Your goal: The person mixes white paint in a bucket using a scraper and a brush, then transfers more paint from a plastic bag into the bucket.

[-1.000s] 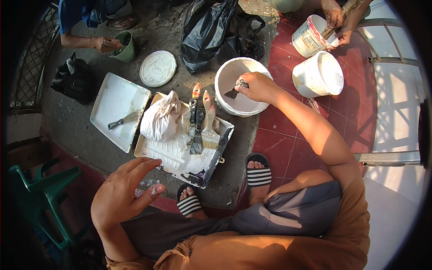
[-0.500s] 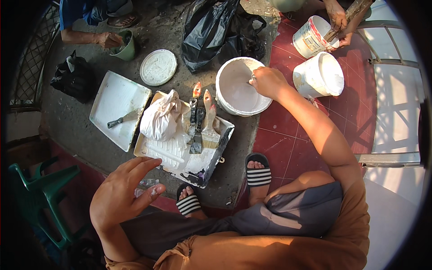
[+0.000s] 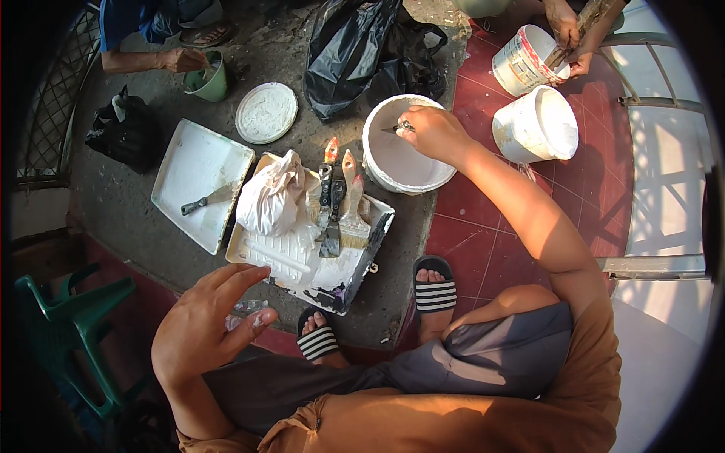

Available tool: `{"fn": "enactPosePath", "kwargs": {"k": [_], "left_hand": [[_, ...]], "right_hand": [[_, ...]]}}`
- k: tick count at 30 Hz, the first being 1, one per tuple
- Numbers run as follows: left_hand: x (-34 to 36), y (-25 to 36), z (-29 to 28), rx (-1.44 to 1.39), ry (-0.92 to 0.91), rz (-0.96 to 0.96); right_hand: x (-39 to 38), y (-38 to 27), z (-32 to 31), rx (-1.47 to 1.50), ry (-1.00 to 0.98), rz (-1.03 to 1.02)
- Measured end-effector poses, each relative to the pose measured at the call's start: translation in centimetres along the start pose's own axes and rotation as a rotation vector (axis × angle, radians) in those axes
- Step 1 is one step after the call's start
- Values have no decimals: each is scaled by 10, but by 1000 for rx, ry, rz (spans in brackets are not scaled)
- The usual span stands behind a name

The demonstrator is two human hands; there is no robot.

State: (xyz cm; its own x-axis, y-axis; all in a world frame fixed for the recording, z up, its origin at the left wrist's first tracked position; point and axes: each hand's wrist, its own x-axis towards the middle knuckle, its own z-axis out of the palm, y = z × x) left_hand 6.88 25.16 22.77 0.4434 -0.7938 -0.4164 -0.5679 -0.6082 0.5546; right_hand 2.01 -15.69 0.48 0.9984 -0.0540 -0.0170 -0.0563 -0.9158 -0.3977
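My right hand [image 3: 430,134] grips a dark-handled scraper [image 3: 396,129] inside a large white bucket [image 3: 400,183] with whitish stuff coating its inside. My left hand [image 3: 208,326] hovers over my lap, fingers apart and holding nothing, white smears on its thumb; a small clear plastic item [image 3: 253,306] shows just behind it. In front of me a paint tray [image 3: 291,279] bears a crumpled white bag [image 3: 268,200], paintbrushes [image 3: 352,219] and black-handled scrapers [image 3: 329,226]. Left of it lies a white tray [image 3: 177,158] with another scraper [image 3: 198,204] in it.
A white lid [image 3: 266,113], black plastic bags [image 3: 343,60] and two white buckets [image 3: 535,124] stand around. A co-worker's hand [image 3: 181,60] is at a green container [image 3: 211,84]; another's hands [image 3: 566,26] hold a stick in a bucket. Green chair [image 3: 91,332] at left, metal frame [image 3: 657,266] at right.
My right hand has shifted about within the large bucket, first downward and inward, now a little left and up, the scraper showing again. My left hand has barely moved.
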Motion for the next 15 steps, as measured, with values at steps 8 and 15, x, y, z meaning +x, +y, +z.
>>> {"fn": "enactPosePath", "kwargs": {"k": [8, 15], "left_hand": [[1, 2, -3, -15, -4, -2], [2, 3, -2, -6, -18, -3]], "right_hand": [[-6, 3, -25, -188, -305, 180], [-4, -13, -4, 67, -288, 69]]}}
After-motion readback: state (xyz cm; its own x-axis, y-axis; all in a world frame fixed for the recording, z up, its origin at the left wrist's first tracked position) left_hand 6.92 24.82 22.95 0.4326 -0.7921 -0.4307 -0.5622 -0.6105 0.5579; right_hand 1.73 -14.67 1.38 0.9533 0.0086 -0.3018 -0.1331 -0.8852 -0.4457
